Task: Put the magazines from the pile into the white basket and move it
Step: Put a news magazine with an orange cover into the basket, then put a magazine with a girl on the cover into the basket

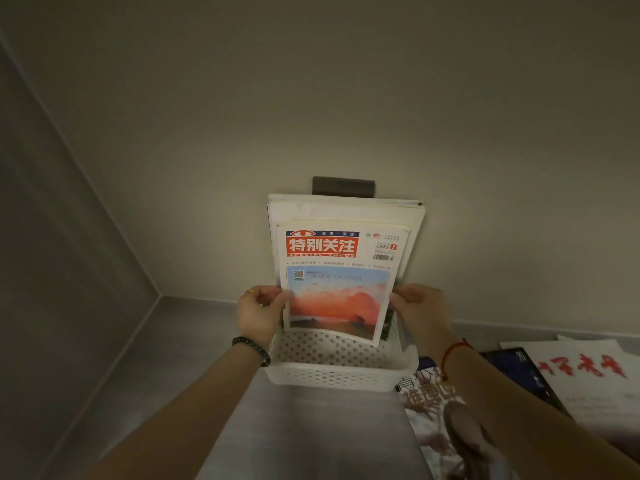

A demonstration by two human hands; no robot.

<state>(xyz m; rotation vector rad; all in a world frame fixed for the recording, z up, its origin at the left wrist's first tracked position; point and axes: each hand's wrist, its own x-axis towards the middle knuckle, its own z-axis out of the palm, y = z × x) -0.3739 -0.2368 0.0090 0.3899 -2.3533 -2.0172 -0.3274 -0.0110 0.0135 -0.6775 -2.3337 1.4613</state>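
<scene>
Partly done, by the look of it. Stood upright in the white basket (341,374), leaning back toward the wall: several magazines, the front one a red-titled magazine (337,282) with a sunset picture on its cover, larger pale ones behind it rising above it. Gripped at both side edges, that front magazine: left hand (259,311) pinched on its left edge, right hand (417,306) pinched on its right edge, lower end already down inside the basket. Probably being settled into place rather than lifted out, though hard to say for certain. Left to do, judging from the desk (329,431): a pile of magazines (519,393) lay flat just right of the basket, at least three covers overlapping. Basket itself sat at the back of the desk, close to the wall, apparently not moved yet.
</scene>
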